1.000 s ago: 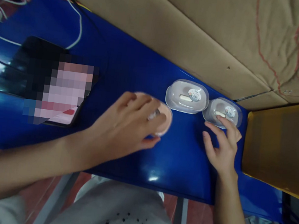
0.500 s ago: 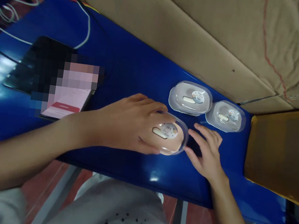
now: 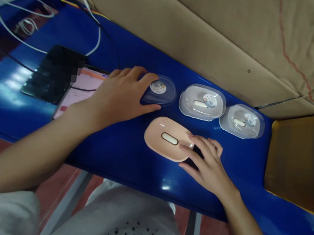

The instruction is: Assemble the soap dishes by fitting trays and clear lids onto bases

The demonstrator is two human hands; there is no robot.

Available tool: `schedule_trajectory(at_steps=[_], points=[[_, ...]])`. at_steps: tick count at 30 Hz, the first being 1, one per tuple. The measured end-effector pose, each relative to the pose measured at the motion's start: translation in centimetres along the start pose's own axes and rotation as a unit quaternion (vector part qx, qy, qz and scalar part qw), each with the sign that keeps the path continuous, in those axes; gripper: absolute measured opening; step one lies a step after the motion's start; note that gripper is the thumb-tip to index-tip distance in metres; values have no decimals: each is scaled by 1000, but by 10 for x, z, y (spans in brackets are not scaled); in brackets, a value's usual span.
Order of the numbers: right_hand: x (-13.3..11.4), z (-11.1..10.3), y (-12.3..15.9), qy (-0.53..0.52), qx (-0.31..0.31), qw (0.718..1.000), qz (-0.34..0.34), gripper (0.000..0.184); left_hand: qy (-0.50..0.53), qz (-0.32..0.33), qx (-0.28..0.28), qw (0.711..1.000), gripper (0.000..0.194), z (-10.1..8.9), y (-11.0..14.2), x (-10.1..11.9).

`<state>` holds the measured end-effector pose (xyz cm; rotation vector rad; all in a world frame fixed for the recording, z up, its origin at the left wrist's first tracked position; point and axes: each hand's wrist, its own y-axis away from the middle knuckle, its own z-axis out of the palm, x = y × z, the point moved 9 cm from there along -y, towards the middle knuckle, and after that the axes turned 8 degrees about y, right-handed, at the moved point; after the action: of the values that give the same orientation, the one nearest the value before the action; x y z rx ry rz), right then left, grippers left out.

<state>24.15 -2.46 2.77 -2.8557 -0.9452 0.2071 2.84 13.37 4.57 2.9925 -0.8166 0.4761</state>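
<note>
My left hand grips a clear plastic lid with a round sticker, resting it on the blue table to the left of two closed clear containers. A pink oval dish with a slot in its middle lies nearer to me. My right hand touches its right edge, fingers bent around the rim.
A phone with white cables lies at the table's left. Large brown cardboard runs along the back. A yellow-brown box stands at the right. My lap in a grey star-print garment is below the table edge.
My left hand lifted the clear lid off the pink dish and carried it back-left into line with the two containers. My right hand moved left from the far right container onto the dish.
</note>
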Motion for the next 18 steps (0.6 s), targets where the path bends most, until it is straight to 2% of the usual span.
schedule_trajectory(at_steps=[5,9,12,15,18], points=[[2,1,-1,-6,-2,1000,6,45,13,9,-18,1000,67,15,2,6],[3,-1,-3,-10,7,1000,5,43,50,26,5,998,63,6,4,15],[5,0,-2,-18,9,1000,14,45,92,131,-14,987,55,0,13,47],[10,0,-1,-20,18,999,30,48,113,263,-88,954,58,12,33,83],[14,1,1,-17,21,999,38,47,105,295,-126,941,61,26,46,93]])
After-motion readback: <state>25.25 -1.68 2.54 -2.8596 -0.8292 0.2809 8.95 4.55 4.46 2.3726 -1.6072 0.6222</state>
